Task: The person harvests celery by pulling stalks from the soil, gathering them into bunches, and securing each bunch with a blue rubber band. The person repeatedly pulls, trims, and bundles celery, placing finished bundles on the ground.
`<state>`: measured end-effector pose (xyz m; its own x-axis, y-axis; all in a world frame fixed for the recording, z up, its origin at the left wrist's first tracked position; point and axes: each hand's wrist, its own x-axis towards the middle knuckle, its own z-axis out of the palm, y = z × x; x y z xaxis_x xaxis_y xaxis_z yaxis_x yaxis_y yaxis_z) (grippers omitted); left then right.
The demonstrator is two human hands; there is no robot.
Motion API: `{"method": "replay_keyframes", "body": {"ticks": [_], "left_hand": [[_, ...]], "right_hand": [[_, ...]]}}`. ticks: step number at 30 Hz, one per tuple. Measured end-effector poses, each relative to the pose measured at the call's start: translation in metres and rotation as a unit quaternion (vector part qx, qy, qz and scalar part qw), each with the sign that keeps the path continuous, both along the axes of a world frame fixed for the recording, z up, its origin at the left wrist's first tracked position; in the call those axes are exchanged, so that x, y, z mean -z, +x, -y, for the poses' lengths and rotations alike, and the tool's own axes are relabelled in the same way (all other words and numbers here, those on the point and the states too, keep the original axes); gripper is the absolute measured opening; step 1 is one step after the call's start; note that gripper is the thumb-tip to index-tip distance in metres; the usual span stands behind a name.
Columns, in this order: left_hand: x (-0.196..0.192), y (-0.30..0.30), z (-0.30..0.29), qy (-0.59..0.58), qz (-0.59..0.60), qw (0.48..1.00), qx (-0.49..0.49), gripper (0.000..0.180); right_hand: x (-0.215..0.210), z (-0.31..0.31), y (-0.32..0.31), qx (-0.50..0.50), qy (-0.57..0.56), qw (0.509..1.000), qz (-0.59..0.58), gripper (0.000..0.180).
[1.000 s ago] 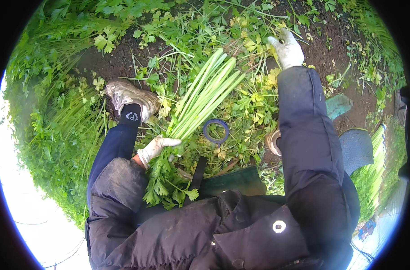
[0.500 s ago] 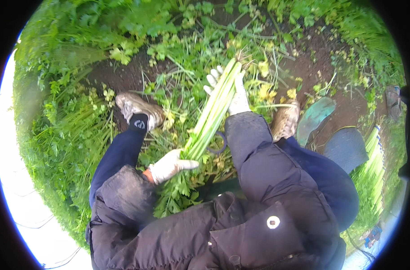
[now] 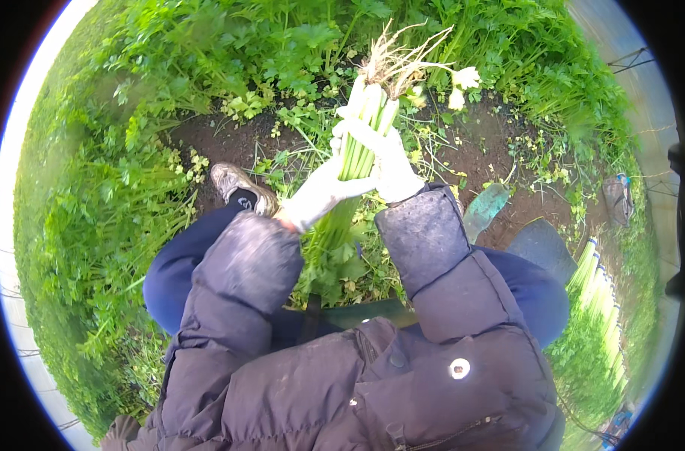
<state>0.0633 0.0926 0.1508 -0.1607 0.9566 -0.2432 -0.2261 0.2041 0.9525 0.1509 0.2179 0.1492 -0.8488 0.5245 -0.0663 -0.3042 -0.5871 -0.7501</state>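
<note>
A bunch of celery point(image 3: 370, 104) stands out in front of me, with its pale stringy roots point(image 3: 396, 62) at the far end and its green leaves hanging toward my lap. Both hands wear white gloves. My left hand point(image 3: 321, 194) is closed round the stalks from the left, its thumb across the front. Slightly higher, my right hand point(image 3: 390, 167) grips the same stalks from the right, with fingers wrapped over them. Some of the fingers behind the stalks are hidden.
Growing celery plants point(image 3: 282, 45) stand thickly ahead and at the left. My shoe point(image 3: 241, 186) rests on soil and cut leaves. At the right lie a green flat piece point(image 3: 486, 209), a dark grey rounded piece point(image 3: 541, 246) and a row of tied celery bundles point(image 3: 599, 301).
The celery has been raised away from me and turned more upright, roots farther out. My left hand has moved up from the leafy end to the stalks, close to my right hand.
</note>
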Motion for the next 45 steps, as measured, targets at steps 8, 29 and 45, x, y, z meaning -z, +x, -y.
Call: {"method": "replay_keyframes", "body": {"ticks": [8,29,45], "left_hand": [[0.007,0.026,0.048,-0.082,0.119,0.989,-0.035,0.022],[0.02,0.012,0.053,-0.074,0.028,0.995,0.061,0.045],[0.033,-0.024,0.039,-0.023,-0.135,0.99,0.04,0.053]], "right_hand": [[-0.064,-0.063,-0.011,0.133,-0.017,0.989,0.066,0.036],[-0.044,0.028,0.018,0.013,0.118,0.992,0.037,0.032],[-0.028,0.035,0.025,0.028,0.057,0.998,-0.002,0.029]]}}
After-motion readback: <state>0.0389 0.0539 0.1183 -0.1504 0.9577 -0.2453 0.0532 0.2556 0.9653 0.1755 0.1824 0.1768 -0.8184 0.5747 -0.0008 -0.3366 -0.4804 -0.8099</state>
